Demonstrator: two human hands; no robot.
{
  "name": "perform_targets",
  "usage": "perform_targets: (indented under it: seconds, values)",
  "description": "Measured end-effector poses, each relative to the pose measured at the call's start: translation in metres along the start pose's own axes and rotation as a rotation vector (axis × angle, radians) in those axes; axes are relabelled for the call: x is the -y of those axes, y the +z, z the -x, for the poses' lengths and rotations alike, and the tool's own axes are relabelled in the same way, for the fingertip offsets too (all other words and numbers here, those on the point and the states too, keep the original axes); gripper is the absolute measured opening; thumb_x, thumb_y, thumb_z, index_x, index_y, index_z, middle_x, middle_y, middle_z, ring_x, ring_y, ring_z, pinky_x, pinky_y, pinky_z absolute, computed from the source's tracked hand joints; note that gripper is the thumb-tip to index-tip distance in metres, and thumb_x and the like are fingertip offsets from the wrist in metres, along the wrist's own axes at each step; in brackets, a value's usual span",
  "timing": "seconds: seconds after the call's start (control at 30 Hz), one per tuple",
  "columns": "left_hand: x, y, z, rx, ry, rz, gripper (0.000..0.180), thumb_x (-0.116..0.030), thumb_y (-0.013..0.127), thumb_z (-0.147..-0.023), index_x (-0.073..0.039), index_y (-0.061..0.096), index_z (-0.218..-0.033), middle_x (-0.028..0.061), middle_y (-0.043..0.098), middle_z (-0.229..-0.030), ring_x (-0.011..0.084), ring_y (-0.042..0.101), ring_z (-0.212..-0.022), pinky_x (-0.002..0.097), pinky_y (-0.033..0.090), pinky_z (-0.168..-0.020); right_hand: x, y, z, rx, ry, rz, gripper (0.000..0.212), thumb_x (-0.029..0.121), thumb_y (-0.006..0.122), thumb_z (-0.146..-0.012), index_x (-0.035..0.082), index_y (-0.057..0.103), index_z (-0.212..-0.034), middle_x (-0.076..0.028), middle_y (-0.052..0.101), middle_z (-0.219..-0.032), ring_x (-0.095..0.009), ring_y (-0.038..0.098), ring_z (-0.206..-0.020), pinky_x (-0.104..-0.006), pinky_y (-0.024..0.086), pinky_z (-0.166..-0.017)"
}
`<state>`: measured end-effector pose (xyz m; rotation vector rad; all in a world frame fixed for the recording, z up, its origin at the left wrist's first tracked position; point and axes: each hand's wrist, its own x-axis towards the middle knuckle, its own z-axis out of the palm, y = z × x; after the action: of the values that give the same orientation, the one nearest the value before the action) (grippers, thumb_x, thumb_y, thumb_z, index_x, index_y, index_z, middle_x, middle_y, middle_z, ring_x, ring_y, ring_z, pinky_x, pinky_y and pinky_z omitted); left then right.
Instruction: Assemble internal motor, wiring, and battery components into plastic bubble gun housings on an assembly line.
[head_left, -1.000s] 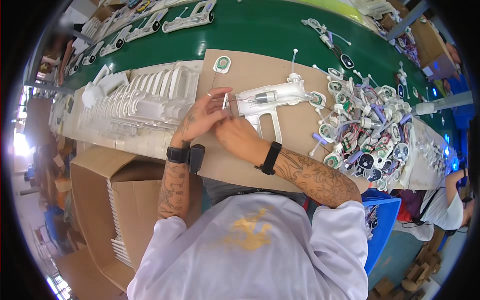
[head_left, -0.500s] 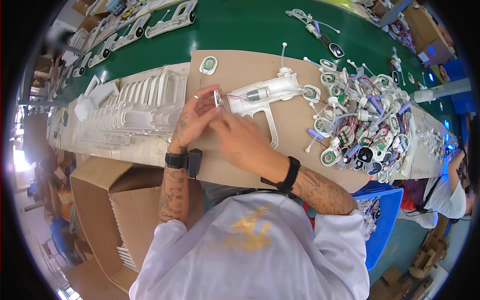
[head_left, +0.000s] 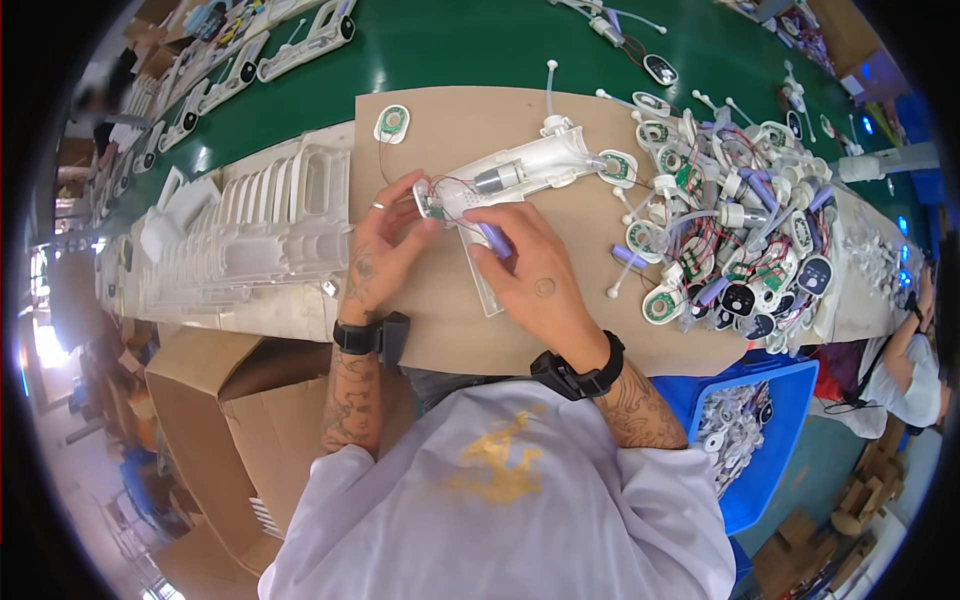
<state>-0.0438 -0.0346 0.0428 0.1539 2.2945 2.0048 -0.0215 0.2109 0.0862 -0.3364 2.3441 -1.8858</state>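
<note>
Between the thumb and fingers of my left hand (head_left: 385,255), a small white oval part with a circuit board (head_left: 430,201) is held on edge, thin wires trailing from it. My right hand (head_left: 540,285) grips a purple cylinder (head_left: 494,239), probably a battery, over the lower part of a white plastic housing half (head_left: 545,170). In that housing lies a silver motor (head_left: 499,178) with red and dark wires. Another oval board part (head_left: 617,168) rests at the housing's right end, joined to a clear tube. My right hand hides part of the housing's handle.
Cardboard (head_left: 400,335) covers the work surface, with a loose oval board (head_left: 392,124) at its upper left. White housings (head_left: 290,215) stand in a row on the left. A wired-parts heap (head_left: 730,235) lies right. Below are a carton (head_left: 190,400) and blue bin (head_left: 780,440).
My right hand has drawn back from the left hand toward the right, and a purple cylinder now shows in its fingers. My left hand still holds the oval part. The whole view has shifted slightly.
</note>
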Motion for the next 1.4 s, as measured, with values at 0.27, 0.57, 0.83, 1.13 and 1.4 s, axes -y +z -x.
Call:
perform_targets:
  seconds: [0.27, 0.57, 0.83, 1.13, 1.4]
  values:
    - [0.003, 0.002, -0.003, -0.140, -0.094, 0.129, 0.055, -0.006, 0.072, -0.110, -0.003, 0.054, -0.163, 0.0124, 0.072, -0.145, 0.0191, 0.068, -0.131, 0.0337, 0.053, -0.115, -0.013, -0.005, 0.001, -0.049, -0.421, 0.507, 0.037, 0.001, 0.069, -0.097, 0.001, 0.070, -0.134, -0.011, 0.068, -0.128, -0.032, 0.071, -0.109, -0.0465, 0.061, -0.088]
    - [-0.012, 0.003, -0.002, -0.068, -0.064, 0.024, 0.058, 0.000, 0.070, -0.107, -0.004, 0.056, -0.163, 0.0108, 0.074, -0.141, 0.0161, 0.069, -0.126, 0.0317, 0.055, -0.111, -0.012, -0.021, -0.002, -0.192, -0.614, 0.760, 0.043, 0.001, 0.073, -0.090, 0.005, 0.073, -0.133, -0.013, 0.064, -0.136, -0.032, 0.065, -0.113, -0.0453, 0.059, -0.092]
    - [-0.010, 0.007, 0.001, -0.048, -0.083, 0.053, 0.063, 0.002, 0.072, -0.104, -0.005, 0.054, -0.164, 0.0123, 0.071, -0.143, 0.0171, 0.070, -0.125, 0.0335, 0.056, -0.112, -0.021, -0.019, 0.006, -0.183, -0.427, 0.684, 0.041, 0.003, 0.078, -0.094, 0.006, 0.074, -0.135, -0.009, 0.074, -0.117, -0.030, 0.065, -0.105, -0.0474, 0.055, -0.088]
    - [0.001, 0.017, -0.005, -0.096, 0.027, 0.124, 0.064, 0.008, 0.068, -0.099, -0.001, 0.052, -0.160, 0.0130, 0.062, -0.152, 0.0258, 0.060, -0.146, 0.0389, 0.047, -0.125, -0.027, -0.005, 0.014, -0.118, -0.169, 0.153, 0.031, 0.006, 0.075, -0.102, 0.001, 0.071, -0.132, -0.018, 0.077, -0.117, -0.041, 0.070, -0.100, -0.0510, 0.058, -0.087]
    - [0.003, 0.000, -0.025, -0.005, 0.132, -0.053, 0.064, 0.009, 0.070, -0.095, 0.001, 0.055, -0.156, 0.0132, 0.060, -0.151, 0.0268, 0.058, -0.150, 0.0422, 0.041, -0.132, -0.022, -0.010, 0.004, -0.090, -0.150, 0.149, 0.029, 0.009, 0.073, -0.104, 0.002, 0.068, -0.132, -0.020, 0.076, -0.116, -0.044, 0.071, -0.101, -0.0527, 0.058, -0.087]
